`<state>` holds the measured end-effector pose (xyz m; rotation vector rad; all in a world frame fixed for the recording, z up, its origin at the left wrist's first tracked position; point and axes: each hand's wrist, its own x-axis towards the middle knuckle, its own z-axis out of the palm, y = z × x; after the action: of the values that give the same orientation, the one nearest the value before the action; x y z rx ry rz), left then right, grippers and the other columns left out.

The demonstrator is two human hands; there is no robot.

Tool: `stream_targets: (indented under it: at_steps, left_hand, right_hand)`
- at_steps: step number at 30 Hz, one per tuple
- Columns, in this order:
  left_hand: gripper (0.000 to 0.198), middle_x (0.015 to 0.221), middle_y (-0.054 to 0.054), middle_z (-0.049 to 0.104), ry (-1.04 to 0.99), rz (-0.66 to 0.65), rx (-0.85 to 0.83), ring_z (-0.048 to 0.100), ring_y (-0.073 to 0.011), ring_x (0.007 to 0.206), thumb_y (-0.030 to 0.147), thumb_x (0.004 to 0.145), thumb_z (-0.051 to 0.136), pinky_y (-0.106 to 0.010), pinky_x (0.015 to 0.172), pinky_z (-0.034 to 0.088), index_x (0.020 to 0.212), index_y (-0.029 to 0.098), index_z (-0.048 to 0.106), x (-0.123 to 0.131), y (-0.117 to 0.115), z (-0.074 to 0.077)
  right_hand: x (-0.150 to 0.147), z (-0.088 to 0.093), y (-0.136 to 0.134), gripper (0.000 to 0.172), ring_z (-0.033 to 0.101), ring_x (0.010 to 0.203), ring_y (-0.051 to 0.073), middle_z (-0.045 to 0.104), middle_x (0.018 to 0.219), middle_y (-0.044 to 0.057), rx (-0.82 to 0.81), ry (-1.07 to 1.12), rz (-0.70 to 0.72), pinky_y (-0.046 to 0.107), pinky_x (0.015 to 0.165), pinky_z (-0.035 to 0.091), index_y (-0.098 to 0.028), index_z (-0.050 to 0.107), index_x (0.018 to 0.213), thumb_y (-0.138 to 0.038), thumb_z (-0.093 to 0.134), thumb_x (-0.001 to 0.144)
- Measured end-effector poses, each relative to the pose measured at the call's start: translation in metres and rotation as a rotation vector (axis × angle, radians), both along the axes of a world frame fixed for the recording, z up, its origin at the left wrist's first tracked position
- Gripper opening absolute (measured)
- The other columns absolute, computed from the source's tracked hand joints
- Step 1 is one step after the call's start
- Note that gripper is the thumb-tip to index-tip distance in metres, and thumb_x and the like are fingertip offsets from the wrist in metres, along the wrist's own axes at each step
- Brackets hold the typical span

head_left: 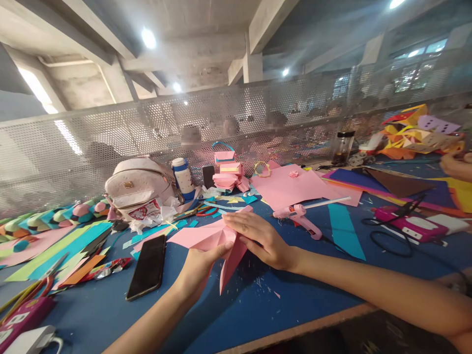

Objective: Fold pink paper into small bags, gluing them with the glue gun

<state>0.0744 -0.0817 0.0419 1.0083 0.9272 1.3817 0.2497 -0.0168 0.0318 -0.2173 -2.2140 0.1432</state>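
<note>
Both my hands are on a folded pink paper piece [199, 234] with several pointed flaps, held just above the blue table. My left hand [201, 268] grips it from the near side, thumb pressed on the folds and fingers hidden beneath. My right hand [263, 238] lies over its right side, fingers closed together against the paper. A black smartphone [146, 268] lies left of my left hand. Beyond my right hand rests a pink hot glue gun [298, 219] with a white glue stick in its back.
A white backpack [138, 184], a bottle [183, 179] and a pink paper model [226, 174] stand along the perforated metal screen [147, 128]. Scissors [51, 270] lie left. Pink sheets [287, 187] and a magenta power strip [411, 223] with cables are right. Another person's hand [457, 164] shows far right.
</note>
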Motion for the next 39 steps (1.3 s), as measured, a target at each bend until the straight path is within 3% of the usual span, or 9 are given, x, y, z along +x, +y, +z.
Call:
stream_targets:
  at_steps: [6,14,20,23,26,32,36,39]
  left_hand:
    - [0.045,0.113,-0.013,0.071,0.029,-0.026,-0.036,0.062,-0.0306,0.114,0.035,0.068,0.081,-0.045,0.105,0.041,0.106,0.014,0.072,-0.004,0.000,0.000]
    - [0.037,0.112,-0.008,0.071,-0.080,0.032,0.007,0.064,-0.0252,0.111,0.037,0.075,0.075,-0.037,0.099,0.046,0.107,0.019,0.067,-0.009,0.004,-0.010]
    - [0.039,0.107,-0.010,0.072,0.118,-0.009,0.138,0.065,-0.0264,0.104,0.039,0.074,0.076,-0.033,0.087,0.051,0.104,0.015,0.067,-0.012,-0.003,-0.008]
    - [0.046,0.113,-0.010,0.070,0.228,-0.059,0.226,0.062,-0.0280,0.111,0.040,0.072,0.077,-0.035,0.093,0.049,0.109,0.016,0.066,-0.010,-0.007,-0.003]
    - [0.046,0.125,-0.009,0.065,0.314,-0.100,0.297,0.056,-0.0260,0.121,0.037,0.079,0.071,-0.036,0.104,0.041,0.120,0.019,0.061,-0.009,-0.009,-0.001]
    - [0.043,0.130,-0.010,0.062,0.409,-0.112,0.285,0.053,-0.0272,0.125,0.035,0.087,0.062,-0.038,0.107,0.039,0.127,0.019,0.058,-0.011,-0.012,0.004]
    - [0.046,0.130,-0.009,0.062,0.431,-0.151,0.275,0.051,-0.0300,0.127,0.041,0.087,0.061,-0.042,0.108,0.039,0.128,0.021,0.059,-0.017,-0.009,0.004]
    - [0.049,0.135,-0.008,0.058,0.385,-0.117,0.262,0.047,-0.0314,0.131,0.051,0.088,0.055,-0.045,0.111,0.036,0.127,0.022,0.060,-0.024,-0.003,-0.002]
  right_hand:
    - [-0.002,-0.003,-0.001,0.057,0.040,0.136,0.017,0.046,0.146,0.007,-0.044,-0.039,-0.035,0.042,0.112,0.035,-0.026,0.022,0.151,-0.016,0.038,0.097]
    - [-0.006,-0.001,-0.006,0.059,0.033,0.139,0.018,0.034,0.153,0.008,-0.128,-0.099,0.018,0.040,0.114,0.033,-0.025,0.015,0.153,-0.020,0.037,0.098]
    - [-0.006,-0.002,-0.004,0.061,0.029,0.142,0.020,0.026,0.156,0.008,-0.186,-0.081,-0.004,0.040,0.116,0.030,-0.025,0.010,0.153,-0.027,0.038,0.099]
    - [-0.006,-0.003,-0.002,0.061,0.030,0.142,0.021,0.028,0.156,0.008,-0.202,-0.040,-0.045,0.040,0.116,0.029,-0.027,0.012,0.153,-0.031,0.041,0.099]
    - [-0.007,-0.002,-0.001,0.062,0.030,0.142,0.021,0.028,0.156,0.007,-0.224,-0.011,-0.064,0.040,0.116,0.029,-0.028,0.014,0.153,-0.031,0.043,0.098]
    - [-0.005,-0.001,-0.002,0.060,0.033,0.140,0.019,0.032,0.154,0.003,-0.243,0.009,-0.045,0.038,0.114,0.032,-0.033,0.016,0.152,-0.027,0.042,0.098]
    - [-0.006,-0.004,-0.003,0.059,0.031,0.141,0.021,0.033,0.154,0.003,-0.355,0.039,-0.013,0.039,0.116,0.030,-0.033,0.020,0.151,-0.026,0.044,0.098]
    - [-0.008,-0.005,-0.005,0.061,0.031,0.141,0.022,0.031,0.155,0.005,-0.530,0.101,0.071,0.040,0.116,0.030,-0.030,0.021,0.151,-0.030,0.048,0.096]
